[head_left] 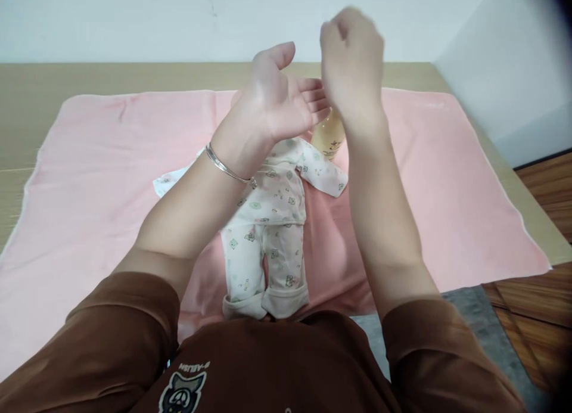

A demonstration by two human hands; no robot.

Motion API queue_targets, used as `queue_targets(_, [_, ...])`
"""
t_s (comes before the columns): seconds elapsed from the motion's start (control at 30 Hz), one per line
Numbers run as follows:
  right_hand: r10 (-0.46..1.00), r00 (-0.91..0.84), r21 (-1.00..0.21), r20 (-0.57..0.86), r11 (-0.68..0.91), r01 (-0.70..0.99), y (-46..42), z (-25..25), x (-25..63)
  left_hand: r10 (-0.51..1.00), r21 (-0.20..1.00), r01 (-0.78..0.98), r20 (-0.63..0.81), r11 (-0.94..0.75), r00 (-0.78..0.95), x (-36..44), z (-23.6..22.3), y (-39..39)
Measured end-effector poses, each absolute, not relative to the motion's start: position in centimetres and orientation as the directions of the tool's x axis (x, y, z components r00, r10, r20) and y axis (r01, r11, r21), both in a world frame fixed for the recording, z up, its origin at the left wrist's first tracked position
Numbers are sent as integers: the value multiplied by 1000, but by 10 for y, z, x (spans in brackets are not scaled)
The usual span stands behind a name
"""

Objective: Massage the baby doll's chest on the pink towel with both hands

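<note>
Holding palm-up in the head view: the bare left hand (286, 97), silver bangle (226, 165) at the wrist, fingers straight and close together, thumb spread away. Bare right hand (351, 61) was raised just beside it, fingers curled in; couldn't tell if they gripped anything, or if the hands touched. Yellowish see-through bottle with dark print (329, 140) sat behind both, partly hidden, near one sleeve of a white long-sleeved cotton-look top with small printed figures (277, 192). Matching white trousers with turned-up cuffs (286, 264) lay at its hem. All were on a pink cloth with pale edging (429, 192), spread over a light wood-look worktop (36, 79).
</note>
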State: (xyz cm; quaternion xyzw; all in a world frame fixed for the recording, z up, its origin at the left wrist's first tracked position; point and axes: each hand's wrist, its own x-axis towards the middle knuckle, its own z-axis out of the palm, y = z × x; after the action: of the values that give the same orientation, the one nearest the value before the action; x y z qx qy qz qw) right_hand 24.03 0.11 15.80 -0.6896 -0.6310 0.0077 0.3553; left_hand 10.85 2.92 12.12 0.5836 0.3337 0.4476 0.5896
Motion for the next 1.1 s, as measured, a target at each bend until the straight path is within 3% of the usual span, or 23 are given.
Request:
queue_targets(0.03, [904,243,-517,352,-29,855,3,152,236,918,987,-153,96,-39,385,107,119,29])
queue_targets(0.1, [949,232,-482,215,-104,870,5,139,228,867,951,-224,-80,214,492,103,118,26])
queue_targets(0.17, [951,220,-422,217,-111,900,7,129,225,829,916,-219,-177,336,531,98,119,18])
queue_targets(0.27, [931,249,-338,265,-152,929,10,121,225,838,913,-175,-246,369,486,82,122,2])
queue_targets(0.5, [910,183,-79,372,-166,983,-5,117,218,871,763,-513,-130,393,474,20,134,-43])
queue_targets(0.7, [913,180,-60,366,-169,984,-22,119,211,900,633,-683,-49,363,433,-17,145,-50])
queue_targets(0.8, [909,210,-49,361,-206,977,-32,125,202,916,670,-678,-9,303,401,-18,148,-55])
queue_targets(0.87, [908,234,-104,348,-211,972,-41,131,190,934,722,-651,18,235,358,-11,147,-63])
queue_targets(0.97, [920,148,-418,362,18,908,-59,140,167,957,758,-636,60,142,285,6,144,-81])
queue_targets(1.03, [925,49,-678,378,240,695,-76,141,150,968,779,-628,156,3,198,15,146,-95])
queue_targets(1.1, [939,-73,-811,336,328,484,-97,139,134,949,787,-587,301,-190,95,21,155,-109])
